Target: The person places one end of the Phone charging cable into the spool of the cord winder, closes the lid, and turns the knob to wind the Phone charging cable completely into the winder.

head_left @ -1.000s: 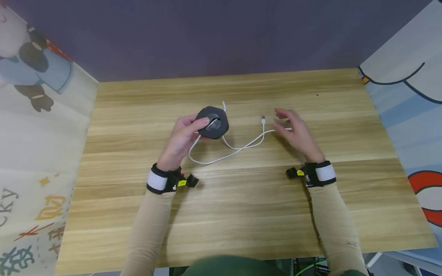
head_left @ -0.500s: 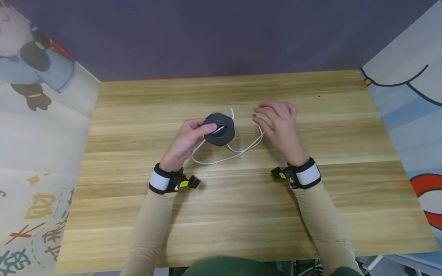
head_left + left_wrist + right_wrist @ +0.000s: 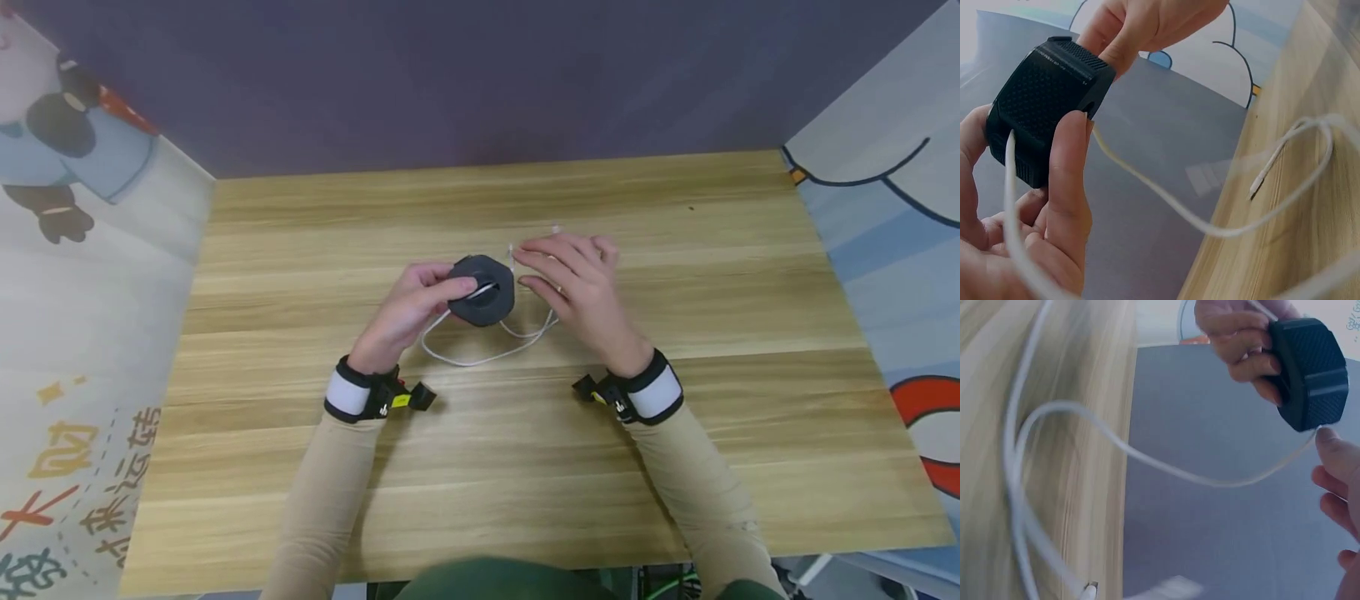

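My left hand [image 3: 408, 312] grips a black hexagonal cable winder [image 3: 483, 307], with its thumb across the round centre. A white USB cable [image 3: 474, 363] comes out by that thumb, loops below the winder and runs right. In the left wrist view, textured side faces of the cable winder [image 3: 1044, 87] show. My right hand [image 3: 585, 287] is just right of the winder, thumb and fingers apart around a short cable piece. In the right wrist view, a tip of the right hand [image 3: 1341, 456] meets the cable [image 3: 1222, 483] at the winder's lower edge. A plug [image 3: 555, 228] shows behind the right fingers.
Both hands are over a wood-grain table [image 3: 480, 467]. A dark panel [image 3: 480, 83] stands along its far edge. Printed walls [image 3: 900, 283] flank it left and right. Black wrist straps with small cameras [image 3: 422, 396] are on both wrists.
My right hand has moved left from the cable's far part to the winder. The left hand has shifted slightly right and nearer to me, still holding the winder.
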Tool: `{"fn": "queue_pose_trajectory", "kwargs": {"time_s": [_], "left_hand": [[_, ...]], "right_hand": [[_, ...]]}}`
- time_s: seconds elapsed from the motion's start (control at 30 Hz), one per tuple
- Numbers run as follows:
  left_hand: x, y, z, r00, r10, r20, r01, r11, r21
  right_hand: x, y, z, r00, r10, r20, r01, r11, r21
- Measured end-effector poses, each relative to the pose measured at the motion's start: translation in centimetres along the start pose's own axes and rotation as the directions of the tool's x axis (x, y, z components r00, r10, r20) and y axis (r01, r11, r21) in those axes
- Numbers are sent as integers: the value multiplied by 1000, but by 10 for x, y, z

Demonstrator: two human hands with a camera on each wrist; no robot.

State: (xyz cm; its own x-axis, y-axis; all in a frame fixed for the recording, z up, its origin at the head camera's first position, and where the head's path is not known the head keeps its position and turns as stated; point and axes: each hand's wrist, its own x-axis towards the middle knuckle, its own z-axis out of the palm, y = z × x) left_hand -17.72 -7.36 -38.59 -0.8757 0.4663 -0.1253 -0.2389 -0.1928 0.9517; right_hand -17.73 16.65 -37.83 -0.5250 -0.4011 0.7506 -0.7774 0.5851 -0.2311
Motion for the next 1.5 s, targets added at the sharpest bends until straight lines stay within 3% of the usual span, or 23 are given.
{"fn": "queue_pose_trajectory", "kwargs": {"time_s": [0.13,0.33,0.97,1.5], "left_hand": [[-1,-2,0,1000,-14,25,13,999,44],[-2,-2,1,998,-30,57,27,998,55],[0,-2,3,996,-9,91,7,1000,24],[-1,-3,2,996,-35,84,31,998,55]], "right_hand": [[-1,-2,3,1000,2,5,-3,993,115],[-3,1,4,1000,14,26,-19,984,177],[-5,1,5,997,-6,73,-6,987,164],[-7,3,5,996,-9,86,-5,988,152]]}}
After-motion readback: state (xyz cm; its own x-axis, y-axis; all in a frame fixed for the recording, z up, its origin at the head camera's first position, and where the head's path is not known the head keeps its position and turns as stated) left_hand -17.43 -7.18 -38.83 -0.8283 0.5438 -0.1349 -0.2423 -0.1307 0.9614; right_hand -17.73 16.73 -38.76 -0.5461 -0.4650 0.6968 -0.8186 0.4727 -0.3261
